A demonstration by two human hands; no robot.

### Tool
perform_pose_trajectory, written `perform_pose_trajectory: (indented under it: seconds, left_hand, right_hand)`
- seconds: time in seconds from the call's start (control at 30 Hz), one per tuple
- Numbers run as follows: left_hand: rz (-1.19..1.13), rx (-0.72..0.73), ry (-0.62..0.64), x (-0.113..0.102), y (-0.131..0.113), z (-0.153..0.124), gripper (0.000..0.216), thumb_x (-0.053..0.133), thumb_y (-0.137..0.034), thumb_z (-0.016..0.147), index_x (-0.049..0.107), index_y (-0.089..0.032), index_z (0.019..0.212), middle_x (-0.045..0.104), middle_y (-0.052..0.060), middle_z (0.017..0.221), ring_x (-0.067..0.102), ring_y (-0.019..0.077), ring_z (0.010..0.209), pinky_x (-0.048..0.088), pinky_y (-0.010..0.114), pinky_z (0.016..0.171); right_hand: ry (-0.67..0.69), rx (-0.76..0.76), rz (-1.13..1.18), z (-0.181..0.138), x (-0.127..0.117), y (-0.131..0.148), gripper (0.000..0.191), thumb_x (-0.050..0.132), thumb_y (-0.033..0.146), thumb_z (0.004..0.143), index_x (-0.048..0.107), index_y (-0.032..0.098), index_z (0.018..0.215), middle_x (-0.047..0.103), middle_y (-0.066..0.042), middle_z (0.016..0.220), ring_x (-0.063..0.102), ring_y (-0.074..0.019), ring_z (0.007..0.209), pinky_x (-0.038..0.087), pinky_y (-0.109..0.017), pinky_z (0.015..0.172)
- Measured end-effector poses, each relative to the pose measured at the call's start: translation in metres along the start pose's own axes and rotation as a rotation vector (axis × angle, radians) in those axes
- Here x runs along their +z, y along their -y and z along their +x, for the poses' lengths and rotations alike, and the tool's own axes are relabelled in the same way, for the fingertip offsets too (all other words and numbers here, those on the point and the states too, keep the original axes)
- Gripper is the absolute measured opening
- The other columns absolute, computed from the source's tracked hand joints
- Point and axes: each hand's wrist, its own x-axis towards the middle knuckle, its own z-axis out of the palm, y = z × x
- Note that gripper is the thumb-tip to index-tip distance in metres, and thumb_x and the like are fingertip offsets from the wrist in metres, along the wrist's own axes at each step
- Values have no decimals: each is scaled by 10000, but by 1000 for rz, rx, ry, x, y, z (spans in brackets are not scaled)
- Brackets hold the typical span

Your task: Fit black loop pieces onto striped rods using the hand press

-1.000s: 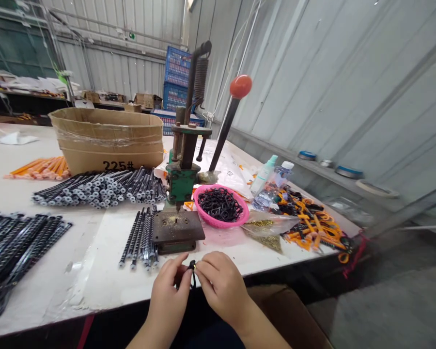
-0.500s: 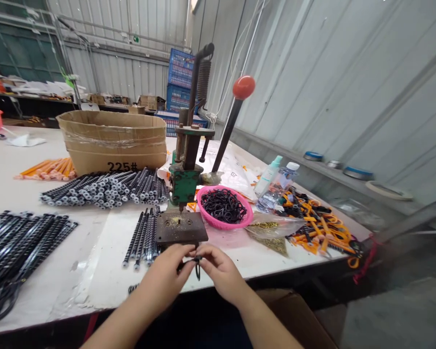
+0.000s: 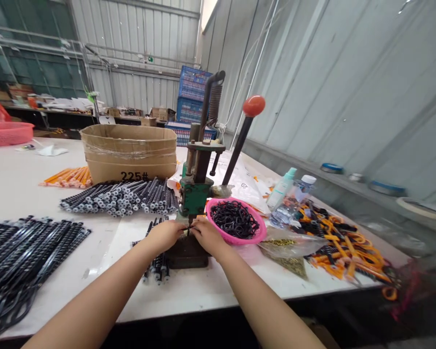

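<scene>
My left hand (image 3: 167, 235) and my right hand (image 3: 208, 234) meet at the green hand press (image 3: 196, 196), just below its ram. Their fingertips are pinched together on a small black loop (image 3: 188, 230), mostly covered by the fingers. The press's dark base plate (image 3: 189, 257) lies under my hands. Its lever, topped by a red knob (image 3: 254, 105), is raised, with neither hand on it. Black striped rods with pale ends (image 3: 159, 271) lie beside the base, partly behind my left forearm.
Right of the press are a pink basket (image 3: 259, 237) of black loops, a clear bag (image 3: 287, 259) of small brass-coloured pieces, two bottles (image 3: 281, 189) and a heap of orange-and-black straps (image 3: 345, 242). To the left, bundled rods (image 3: 29, 257) lie before a cardboard box (image 3: 131, 150).
Both hands have moved forward and up, from in front of the base plate to under the ram, carrying the black loop. The camera view has tilted up and shifted left.
</scene>
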Motion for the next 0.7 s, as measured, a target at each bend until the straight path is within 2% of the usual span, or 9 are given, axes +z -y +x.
perform_pose_trajectory:
  seconds: [0.17,0.37,0.47,0.53,0.57,0.6,0.67,0.7]
  left_hand:
    - [72,9,-31,4,3,-4,288,342,-196,773,560,-250,953,614,39,860,564,174,766,417,241,618]
    - [174,50,-10,11,3,-6,302,339,-174,769,518,-232,1006,590,64,832,571,198,705,420,272,562]
    - [226,89,11,11,2,-7,329,369,-133,740,496,-213,1033,587,72,805,569,209,683,417,289,558]
    - [253,105,18,11,1,-9,340,369,-121,736,485,-198,1046,587,76,796,567,209,686,416,291,563]
    - [264,109,20,11,1,-9,344,367,-120,736,479,-194,1053,588,77,791,567,206,684,415,289,563]
    - [275,113,24,10,1,-10,350,367,-119,735,474,-194,1060,589,76,789,568,203,680,413,285,562]
    - [295,122,36,9,1,-10,366,369,-116,729,463,-199,1073,592,76,796,569,198,673,410,280,557]
    - [304,127,43,8,1,-10,374,370,-112,726,459,-201,1078,593,78,804,569,198,674,409,279,554]
  right_hand:
    - [-10,-64,-78,3,2,-3,107,487,144,724,588,126,752,540,-49,781,492,-143,780,420,-283,725]
    - [-37,-163,-155,-4,1,-4,185,434,138,754,599,139,837,557,-64,839,483,-150,829,402,-287,775]
    - [-48,-213,-206,-14,0,3,206,423,127,748,604,146,844,573,-77,826,489,-182,810,401,-343,755]
    - [-57,-249,-234,-19,-11,14,197,428,131,740,609,161,814,582,-69,786,501,-184,774,397,-364,740]
    - [-110,-267,-233,-18,-22,22,189,434,139,739,608,171,805,583,-64,777,506,-182,772,393,-369,744]
    - [-223,-272,-214,-14,-38,31,177,442,155,737,600,174,815,581,-62,790,508,-182,792,387,-371,759]
    - [-589,-212,-86,4,-81,49,221,454,212,738,548,164,933,553,-78,921,489,-193,906,373,-365,805]
    - [-799,-118,27,17,-107,58,324,455,258,737,476,136,1037,502,-101,1036,451,-210,992,364,-360,826]
